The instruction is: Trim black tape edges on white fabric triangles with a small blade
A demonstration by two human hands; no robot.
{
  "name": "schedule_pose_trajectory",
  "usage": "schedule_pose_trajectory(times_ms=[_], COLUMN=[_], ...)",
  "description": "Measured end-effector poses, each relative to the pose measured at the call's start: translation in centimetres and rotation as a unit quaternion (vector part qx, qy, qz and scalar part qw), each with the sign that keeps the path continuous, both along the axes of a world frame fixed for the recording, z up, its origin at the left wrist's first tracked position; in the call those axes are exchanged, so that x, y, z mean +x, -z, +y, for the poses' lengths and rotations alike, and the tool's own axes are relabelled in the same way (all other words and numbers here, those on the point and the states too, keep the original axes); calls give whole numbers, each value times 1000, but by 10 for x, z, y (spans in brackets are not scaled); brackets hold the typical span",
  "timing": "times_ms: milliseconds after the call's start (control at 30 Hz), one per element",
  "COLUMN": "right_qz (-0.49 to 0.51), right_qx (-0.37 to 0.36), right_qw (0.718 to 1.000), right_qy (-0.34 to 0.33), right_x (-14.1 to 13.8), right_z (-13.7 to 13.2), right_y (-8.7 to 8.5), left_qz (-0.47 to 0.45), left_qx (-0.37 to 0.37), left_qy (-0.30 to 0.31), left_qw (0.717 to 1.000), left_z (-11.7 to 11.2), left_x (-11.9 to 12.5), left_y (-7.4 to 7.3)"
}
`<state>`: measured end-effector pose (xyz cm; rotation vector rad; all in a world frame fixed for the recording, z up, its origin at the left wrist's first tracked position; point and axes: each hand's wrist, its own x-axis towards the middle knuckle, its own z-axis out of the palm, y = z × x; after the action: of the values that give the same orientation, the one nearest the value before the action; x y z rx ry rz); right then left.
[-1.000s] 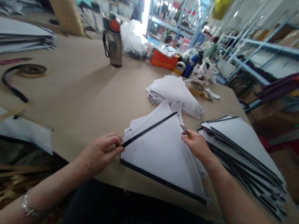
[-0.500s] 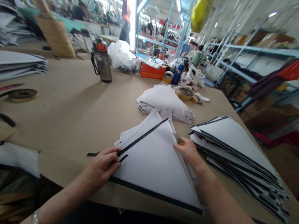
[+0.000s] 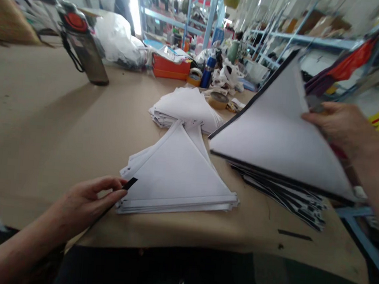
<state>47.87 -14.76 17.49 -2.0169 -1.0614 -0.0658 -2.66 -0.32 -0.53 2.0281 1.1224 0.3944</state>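
Note:
My left hand (image 3: pixel 88 199) pinches the end of a narrow black tape strip (image 3: pixel 130 183) by the near left corner of a stack of plain white triangular panels (image 3: pixel 180 172). Raised at the right, my right hand (image 3: pixel 346 129) grips a white triangular panel (image 3: pixel 275 145) with black strips along two edges. A small greyish object (image 3: pixel 315 103) shows by the right fingers, too blurred to name. The panel is tilted over a pile of black-edged panels (image 3: pixel 290 206), hiding much of it.
Behind the front stack lies another pile of white panels (image 3: pixel 187 108). A tape roll (image 3: pixel 218 100), an orange box (image 3: pixel 170 66), a blue flask (image 3: pixel 208 72) and a dark bottle (image 3: pixel 86 47) stand farther back. A loose black strip (image 3: pixel 295 235) lies near the table's right front.
My right hand has lifted the black-edged panel off the front stack and carried it right, over the pile. My left hand has moved left and lower with the tape strip. The view has turned right.

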Motion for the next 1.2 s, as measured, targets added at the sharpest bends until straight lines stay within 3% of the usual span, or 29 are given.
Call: schedule_pose_trajectory(times_ms=[33, 100, 167, 233, 300, 433, 533, 700, 900, 1067, 1200], right_qz=[-61, -155, -168, -87, 42, 278, 355, 351, 411, 488, 461], right_qx=[-41, -41, -11, -12, -66, -136, -138, -137, -88, -76, -79], right_qw=[997, 984, 984, 996, 988, 893, 846, 844, 843, 820, 840], right_qy=[37, 82, 56, -24, -132, -327, -372, -382, -336, -289, -275], right_x=[20, 38, 23, -25, -93, -217, -259, -269, -273, -264, -244], right_z=[-3, -5, -2, 3, 5, -3, -6, -1, -14, -31, -37], right_y=[-7, -10, 5, 36, 74, 133, 152, 158, 162, 168, 163], left_qz=[4, 6, 0, -8, -15, -8, -2, -20, -11, 0, -2], left_qx=[9, 38, 94, 156, 161, -38, -127, -163, -292, -264, -194], left_qy=[2, 15, 30, 45, 62, 100, 100, 106, 185, 206, 217], left_qw=[1000, 999, 995, 987, 985, 994, 987, 981, 938, 942, 957], left_z=[-4, -12, -21, -31, -42, -63, -71, -72, -70, -69, -75], left_x=[4, 13, 23, 32, 38, 46, 52, 56, 48, 62, 85], left_y=[-6, -17, -25, -32, -39, -48, -49, -45, -31, -24, -28])
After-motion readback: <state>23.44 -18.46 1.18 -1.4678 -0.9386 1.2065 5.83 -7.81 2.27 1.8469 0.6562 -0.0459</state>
